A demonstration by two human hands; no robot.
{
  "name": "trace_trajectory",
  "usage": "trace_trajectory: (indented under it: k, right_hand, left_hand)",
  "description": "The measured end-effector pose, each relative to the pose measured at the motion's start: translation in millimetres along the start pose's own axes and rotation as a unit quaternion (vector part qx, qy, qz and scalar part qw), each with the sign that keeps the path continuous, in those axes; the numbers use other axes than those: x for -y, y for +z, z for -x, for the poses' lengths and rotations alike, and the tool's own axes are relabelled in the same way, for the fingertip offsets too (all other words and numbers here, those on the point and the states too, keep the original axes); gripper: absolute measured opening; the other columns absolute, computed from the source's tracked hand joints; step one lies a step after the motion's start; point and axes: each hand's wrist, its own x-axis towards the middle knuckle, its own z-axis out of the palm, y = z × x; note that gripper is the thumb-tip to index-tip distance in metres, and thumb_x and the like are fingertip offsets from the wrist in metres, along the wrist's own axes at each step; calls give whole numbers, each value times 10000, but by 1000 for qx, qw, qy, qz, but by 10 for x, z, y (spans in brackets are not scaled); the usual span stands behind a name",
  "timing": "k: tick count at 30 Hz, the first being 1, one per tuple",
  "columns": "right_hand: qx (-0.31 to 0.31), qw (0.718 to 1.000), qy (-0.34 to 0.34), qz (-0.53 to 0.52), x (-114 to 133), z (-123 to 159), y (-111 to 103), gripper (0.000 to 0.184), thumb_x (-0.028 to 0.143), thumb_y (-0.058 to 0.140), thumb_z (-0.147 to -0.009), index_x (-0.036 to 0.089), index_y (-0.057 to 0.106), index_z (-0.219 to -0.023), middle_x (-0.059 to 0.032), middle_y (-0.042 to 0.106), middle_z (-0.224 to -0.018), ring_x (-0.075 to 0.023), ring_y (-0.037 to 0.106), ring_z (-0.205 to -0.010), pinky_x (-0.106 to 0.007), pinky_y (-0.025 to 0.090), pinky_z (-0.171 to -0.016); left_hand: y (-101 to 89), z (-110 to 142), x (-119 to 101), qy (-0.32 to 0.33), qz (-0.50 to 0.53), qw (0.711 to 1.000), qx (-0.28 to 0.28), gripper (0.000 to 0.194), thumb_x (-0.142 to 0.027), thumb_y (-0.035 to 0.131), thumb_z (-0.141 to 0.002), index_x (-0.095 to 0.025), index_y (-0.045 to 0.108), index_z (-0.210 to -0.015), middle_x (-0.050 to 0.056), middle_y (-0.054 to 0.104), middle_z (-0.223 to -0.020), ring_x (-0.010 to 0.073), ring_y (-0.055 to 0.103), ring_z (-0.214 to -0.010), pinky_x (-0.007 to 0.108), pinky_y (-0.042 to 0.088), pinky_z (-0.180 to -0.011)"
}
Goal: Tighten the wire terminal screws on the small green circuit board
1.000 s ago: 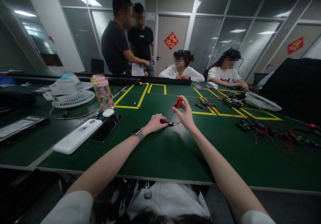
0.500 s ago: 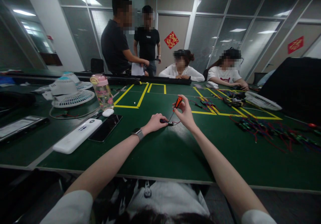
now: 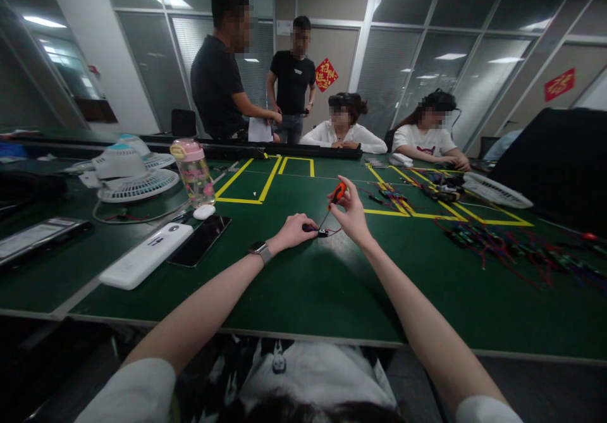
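Observation:
Between my fingers and thumb, my right hand grips an orange and black screwdriver. Its thin shaft slants down to the left, and the tip meets a small dark electronic part on the green table. My left hand, with a watch on the wrist, rests on the table and pinches the left end of that part. A red wire curves from the part toward the right hand. Exact details of the part are too small to make out.
At left lie a white phone-like device, a black phone, a white case, a pink-lidded bottle and a white fan. Wired boards spread across the right. Yellow tape marks the table. Several people are beyond.
The screwdriver handle has turned slightly within my right hand, its tip still on the part. My left hand stays in place. A standing person in the background has shifted right.

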Motion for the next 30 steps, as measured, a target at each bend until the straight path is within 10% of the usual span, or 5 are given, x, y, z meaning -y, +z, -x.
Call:
trace_trajectory:
  k: [20,30]
  right_hand:
    - [-2,998,16,-54,-18,-12,-14,549,170,620,-739,291,449,-1246,-1,618,-924,-164,659,-826,-353,539,-825]
    - [-52,995,-11,84,5,-13,-2,464,235,647,-800,270,497,-1238,0,564,-918,-156,549,-731,-338,498,-752]
  left_hand:
    - [-4,0,-4,3,2,1000,0,193,-343,669,-873,-226,760,-997,39,695,-944,208,608,-925,312,435,-835]
    - [-36,12,-50,-7,2,1000,5,202,-349,670,-873,-221,759,-1001,42,693,-964,210,611,-920,320,434,-844]
